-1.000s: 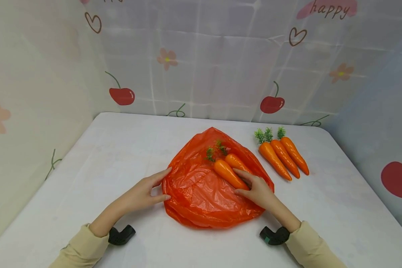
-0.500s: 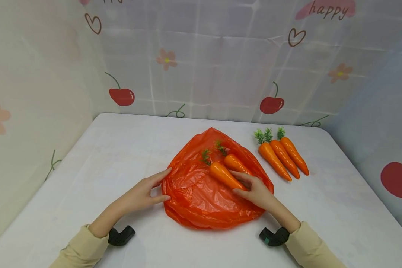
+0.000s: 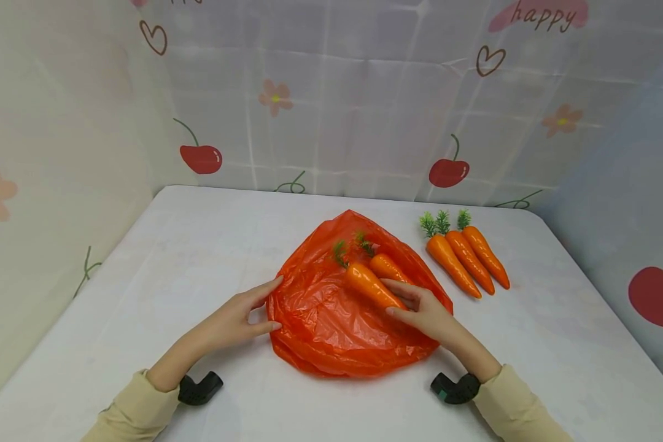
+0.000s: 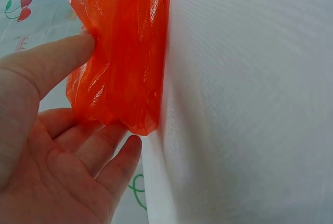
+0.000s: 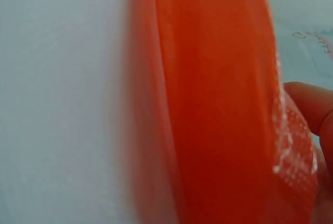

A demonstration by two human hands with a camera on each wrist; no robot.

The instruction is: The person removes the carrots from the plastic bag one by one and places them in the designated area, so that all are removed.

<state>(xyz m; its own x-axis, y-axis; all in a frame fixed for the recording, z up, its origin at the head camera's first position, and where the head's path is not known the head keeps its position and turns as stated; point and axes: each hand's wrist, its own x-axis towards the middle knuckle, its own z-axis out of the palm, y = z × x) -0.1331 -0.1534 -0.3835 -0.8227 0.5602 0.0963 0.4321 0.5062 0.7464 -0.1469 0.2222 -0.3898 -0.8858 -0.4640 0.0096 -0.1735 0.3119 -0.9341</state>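
Note:
An orange-red plastic bag (image 3: pixel 331 325) lies spread in the middle of the table, its mouth facing up. Two orange carrots with green tops are inside it. My right hand (image 3: pixel 420 313) reaches over the bag's right rim and holds the nearer carrot (image 3: pixel 369 283) by its narrow end, between thumb and fingers. Just behind is the second carrot (image 3: pixel 389 268), partly covered by the first. At the bag's left side, my left hand (image 3: pixel 237 319) touches the rim with thumb and fingers spread. Plastic hides some of its fingertips in the left wrist view; the bag hides most of the right hand in the right wrist view.
To the right of the bag, three more carrots (image 3: pixel 466 261) lie side by side on the white table (image 3: pixel 199 245), leaves toward the back. Patterned curtains (image 3: pixel 331 123) stand behind the table and along both sides. A black device sits at each wrist.
The leafy end of the held carrot has swung a little left, away from the second carrot. My right hand has shifted slightly, still holding it. My left hand and the bag stay nearly still.

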